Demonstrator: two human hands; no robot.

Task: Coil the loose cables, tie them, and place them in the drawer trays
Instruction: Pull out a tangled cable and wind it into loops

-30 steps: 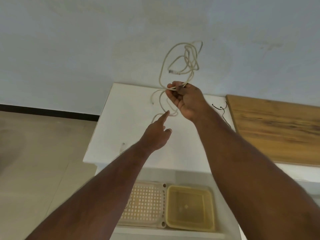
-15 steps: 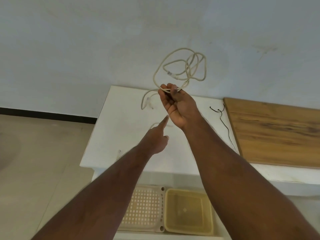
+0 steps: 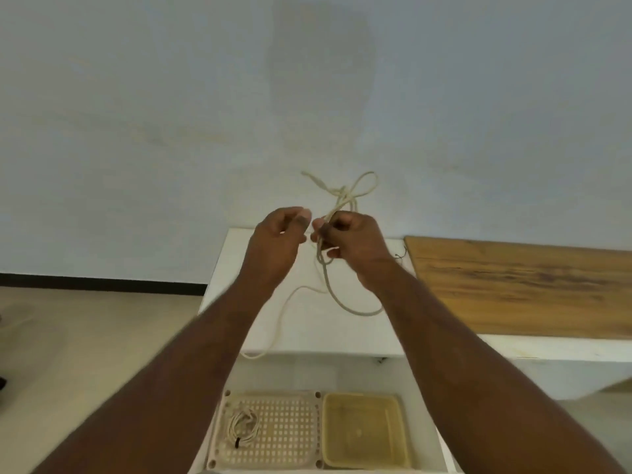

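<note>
Beige tile floor (image 3: 85, 336) at far left, w/ a dark skirting strip (image 3: 102, 283) under a pale blue-grey wall (image 3: 307, 97). Centre: white cabinet top (image 3: 304, 323); to its right a wooden board (image 3: 519, 285) lies on a white surface. Below the top, an open drawer (image 3: 444, 453) w/ two trays side by side: perforated cream tray (image 3: 290, 429) on the left, holding a small tied cable coil (image 3: 242, 427) w/ a black tie, and a yellowish solid tray (image 3: 366, 429) on the right. A thin dark wire (image 3: 400, 254) lies btw the right hand and the board. Both forearms cross the view and hide part of the drawer front.

Left hand (image 3: 277, 241): fingers curled, tips near the thumb; can't tell if it holds anything. Right hand (image 3: 352, 244): fist gripping the cream cable (image 3: 328, 285), held above the cabinet top. Loops stick up above the fist; one loop hangs below, and a loose tail trails left across the top and over the front edge.
</note>
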